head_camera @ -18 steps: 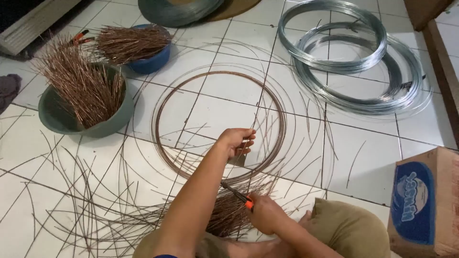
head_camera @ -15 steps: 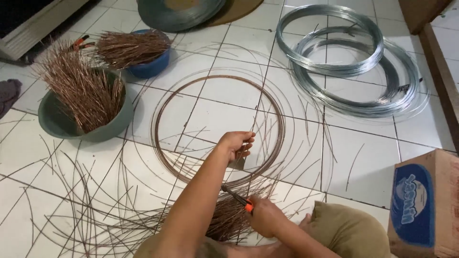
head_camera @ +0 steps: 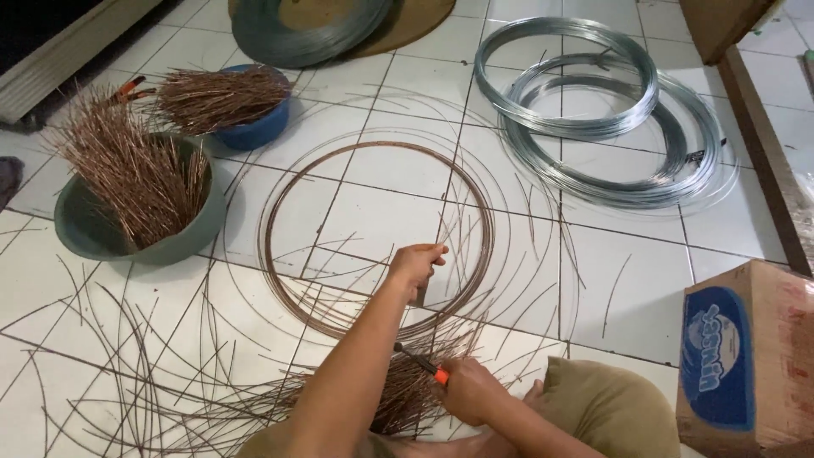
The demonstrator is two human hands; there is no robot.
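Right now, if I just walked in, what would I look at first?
Probably the big coppery wire coil lying on the white tiled floor in the middle, with the left hand pinching strands at its near edge and the right hand gripping an orange-handled cutter. Next, the green bowl bristling with cut wire pieces at the left, and the shiny silver wire coils at the upper right.

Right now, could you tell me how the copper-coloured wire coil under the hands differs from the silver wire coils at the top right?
The copper-coloured coil is one thin reddish-brown ring; the silver coils are several thicker, overlapping grey bundles. The left hand holds strands at the copper-coloured coil's near edge, while the silver coils lie untouched, apart from both hands. Cut pieces lie strewn around the copper-coloured coil, not around the silver coils. Both lie flat on the tiled floor.
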